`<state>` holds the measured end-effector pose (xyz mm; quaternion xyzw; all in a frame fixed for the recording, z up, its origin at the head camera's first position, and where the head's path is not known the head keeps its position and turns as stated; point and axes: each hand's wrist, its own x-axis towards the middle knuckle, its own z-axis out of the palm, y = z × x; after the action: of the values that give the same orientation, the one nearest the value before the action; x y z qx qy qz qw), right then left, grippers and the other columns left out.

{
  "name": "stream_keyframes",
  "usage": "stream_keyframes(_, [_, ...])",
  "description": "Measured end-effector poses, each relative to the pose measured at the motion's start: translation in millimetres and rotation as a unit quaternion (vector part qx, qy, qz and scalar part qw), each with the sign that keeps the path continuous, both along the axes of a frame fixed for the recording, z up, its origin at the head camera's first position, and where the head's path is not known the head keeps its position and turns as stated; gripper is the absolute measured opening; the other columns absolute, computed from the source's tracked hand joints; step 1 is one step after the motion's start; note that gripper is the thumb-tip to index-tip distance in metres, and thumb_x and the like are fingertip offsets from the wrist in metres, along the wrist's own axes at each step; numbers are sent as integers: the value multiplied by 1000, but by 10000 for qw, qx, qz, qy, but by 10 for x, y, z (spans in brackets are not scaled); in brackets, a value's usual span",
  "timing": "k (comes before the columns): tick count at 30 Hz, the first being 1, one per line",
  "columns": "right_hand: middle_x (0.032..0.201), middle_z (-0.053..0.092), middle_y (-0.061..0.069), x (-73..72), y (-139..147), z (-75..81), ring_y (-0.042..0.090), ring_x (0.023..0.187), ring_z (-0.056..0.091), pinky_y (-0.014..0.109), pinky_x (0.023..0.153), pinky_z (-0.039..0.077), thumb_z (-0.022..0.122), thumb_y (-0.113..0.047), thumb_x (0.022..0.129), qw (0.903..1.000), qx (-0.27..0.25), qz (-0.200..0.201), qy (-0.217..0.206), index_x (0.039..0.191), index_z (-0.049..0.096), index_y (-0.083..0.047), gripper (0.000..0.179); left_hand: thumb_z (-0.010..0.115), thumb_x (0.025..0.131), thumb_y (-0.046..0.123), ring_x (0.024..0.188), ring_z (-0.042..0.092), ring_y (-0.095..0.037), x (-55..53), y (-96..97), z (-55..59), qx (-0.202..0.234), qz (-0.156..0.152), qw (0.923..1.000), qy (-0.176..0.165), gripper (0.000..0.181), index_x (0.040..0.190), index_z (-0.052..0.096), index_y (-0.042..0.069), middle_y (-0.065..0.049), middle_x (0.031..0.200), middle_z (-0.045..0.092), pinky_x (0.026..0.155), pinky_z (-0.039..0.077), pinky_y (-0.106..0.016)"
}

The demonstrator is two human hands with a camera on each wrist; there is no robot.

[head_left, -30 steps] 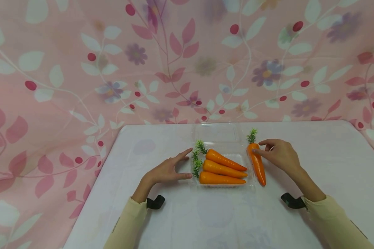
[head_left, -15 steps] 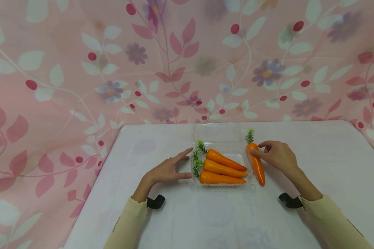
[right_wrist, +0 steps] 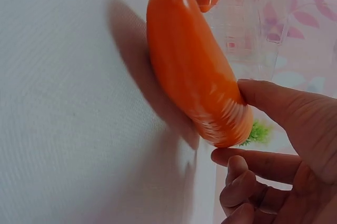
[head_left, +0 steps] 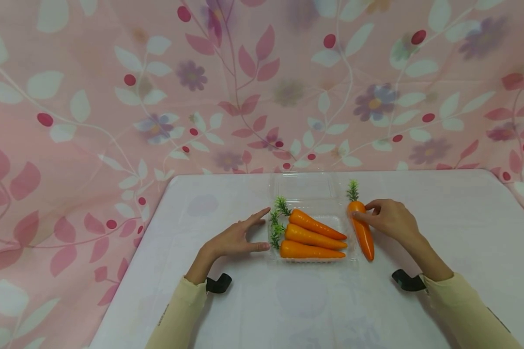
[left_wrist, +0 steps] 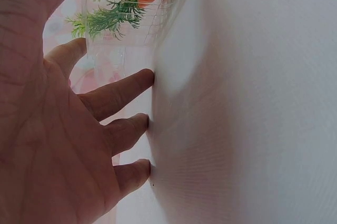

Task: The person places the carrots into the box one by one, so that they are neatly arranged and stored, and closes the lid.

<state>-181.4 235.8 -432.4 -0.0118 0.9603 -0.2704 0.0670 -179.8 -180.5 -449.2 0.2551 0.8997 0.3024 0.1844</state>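
Three orange carrots (head_left: 313, 249) with green leafy tops (head_left: 276, 228) lie side by side in a clear plastic box (head_left: 351, 254), tips toward the right. My left hand (head_left: 233, 237) is at the box's left side, fingers spread, thumb and a finger right at its wall; in the left wrist view the other fingertips (left_wrist: 143, 77) rest on the table. My right hand (head_left: 392, 219) pinches another carrot (head_left: 363, 237) near its leafy end between thumb and index finger, just right of the box. The right wrist view shows this carrot (right_wrist: 189, 61) close over the table, its shadow beside it.
The box's clear lid (head_left: 303, 185) is folded back toward the rear table edge. A white cloth covers the table (head_left: 244, 310). Behind it hangs a pink floral curtain (head_left: 253, 97). A black camera mount (head_left: 220, 283) sits at each wrist.
The right hand and its carrot shift slightly left, then back right by a small amount. My left hand and the carrots in the box keep their places.
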Motion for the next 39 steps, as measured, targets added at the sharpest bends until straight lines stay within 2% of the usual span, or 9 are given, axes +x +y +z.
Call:
stream_keyframes(5, [87,62,13,-1,37,-4,21,66,51,29,53,42,71,-59,83,9999,-1,14,-103,114,68,5,72,70,83,61,145,28,-20,0,-3,0,3,-3,10000,-9,95,158,15,39,5,149,46,115,12,-60])
stream_keyframes(11, [83,61,11,14,74,15,21,64,50,30,52,42,72,-56,83,10000,16,7,-62,113,68,6,69,69,83,61,144,29,-21,-2,-4,6,8,-15,10000,12,95,158,15,40,5,149,46,115,13,-59])
stream_keyframes(19, [89,62,14,18,104,45,24,72,53,30,55,44,71,-60,82,9994,51,-20,-343,112,68,7,73,69,82,62,145,26,-22,0,-6,3,22,9,10000,4,95,158,15,40,5,149,46,115,12,-59])
stream_keyframes(27, [84,62,11,18,153,5,23,69,52,30,55,42,76,-56,80,9999,-72,-69,66,111,69,6,70,69,83,62,144,28,-22,4,-3,16,-5,-2,10000,-6,95,158,15,40,5,149,46,115,13,-60])
stream_keyframes(39, [76,57,6,11,168,42,21,64,49,30,53,38,77,-56,78,9997,-185,-128,105,114,69,6,72,70,83,61,144,29,-21,5,0,29,-7,0,10000,-35,95,158,15,40,5,149,46,115,13,-59])
